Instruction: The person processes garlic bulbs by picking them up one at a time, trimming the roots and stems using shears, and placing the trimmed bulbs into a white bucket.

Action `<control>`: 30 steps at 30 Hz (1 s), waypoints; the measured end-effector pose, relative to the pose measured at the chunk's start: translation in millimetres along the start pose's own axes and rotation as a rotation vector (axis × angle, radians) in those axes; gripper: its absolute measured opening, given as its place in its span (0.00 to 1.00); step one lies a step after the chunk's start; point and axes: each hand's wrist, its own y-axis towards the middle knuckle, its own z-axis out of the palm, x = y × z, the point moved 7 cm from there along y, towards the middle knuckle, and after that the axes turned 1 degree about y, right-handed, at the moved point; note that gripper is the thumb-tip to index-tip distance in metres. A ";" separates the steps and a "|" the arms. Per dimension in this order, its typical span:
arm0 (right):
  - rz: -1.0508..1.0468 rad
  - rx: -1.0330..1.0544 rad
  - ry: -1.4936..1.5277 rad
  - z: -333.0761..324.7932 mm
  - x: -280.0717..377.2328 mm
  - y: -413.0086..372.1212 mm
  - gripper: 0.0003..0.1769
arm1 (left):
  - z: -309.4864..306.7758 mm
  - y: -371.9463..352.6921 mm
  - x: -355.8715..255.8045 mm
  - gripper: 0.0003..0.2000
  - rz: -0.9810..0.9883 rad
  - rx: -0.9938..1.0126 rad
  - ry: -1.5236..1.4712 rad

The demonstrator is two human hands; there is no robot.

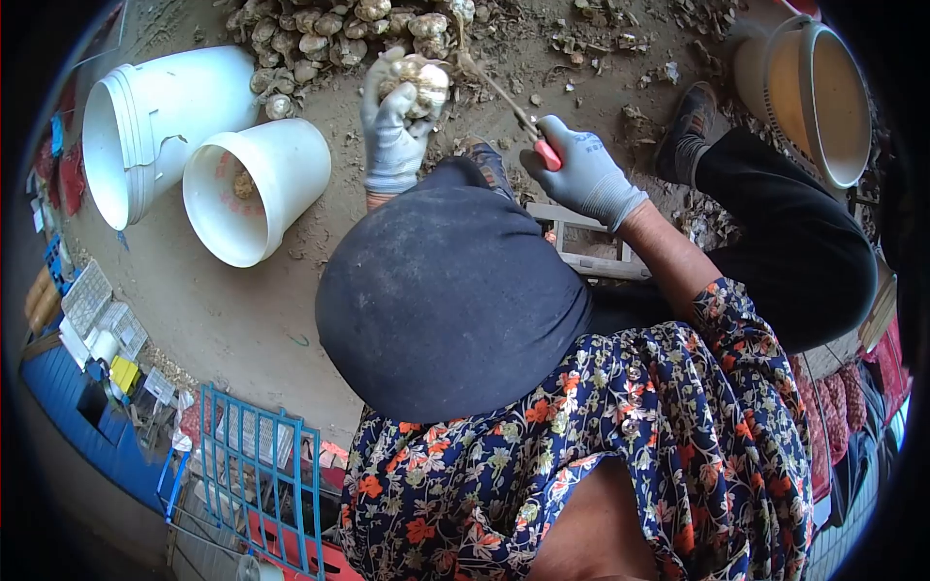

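Note:
My left hand (395,140), in a grey-white glove, is closed around a garlic bulb (426,85) at the edge of the garlic pile (329,34). In my right hand (586,174), gloved the same way, is a tool with a red handle (547,153) and a long thin metal part (509,99). This part slants up and left, away from the handle. Its far end overlaps a dry garlic stem (461,39), just right of the held bulb. My right fingers wrap the handle and hide much of it.
Two white buckets (291,165) lie tipped on the left, the smaller with a bulb (244,184) inside. A pale bucket (838,107) stands far right. Dry garlic skins (635,126) litter the dirt floor. A small wooden frame (591,263) sits between my legs; a blue rack (262,465) is lower left.

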 end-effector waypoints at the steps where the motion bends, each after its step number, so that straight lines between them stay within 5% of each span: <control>1: -0.044 0.026 -0.050 3.6 4.8 1.0 0.20 | 3.4 -0.6 -0.6 0.22 -0.011 0.038 -0.009; 8: -0.048 -0.059 -0.440 -15.2 12.6 4.2 0.19 | 15.2 -12.0 0.0 0.34 0.001 0.133 -0.018; 10: -0.022 -0.074 -0.514 -21.4 11.9 0.6 0.20 | 4.6 -12.5 7.6 0.36 -0.079 0.022 0.074; 12: -0.176 -0.264 -0.651 -32.7 23.7 -9.5 0.22 | 2.5 -12.5 6.9 0.35 -0.055 0.008 0.168; 17: -0.119 -0.126 -0.801 -22.8 24.6 -8.4 0.23 | -2.1 -16.3 16.0 0.36 -0.027 0.054 0.453; 21: -0.107 -0.026 -0.703 -7.9 14.4 -11.6 0.17 | -1.9 -20.8 11.7 0.34 0.036 0.049 0.784; 30: 0.050 -0.031 -0.343 9.0 -8.9 -11.6 0.17 | -8.2 -26.2 18.2 0.31 -0.004 -0.076 0.727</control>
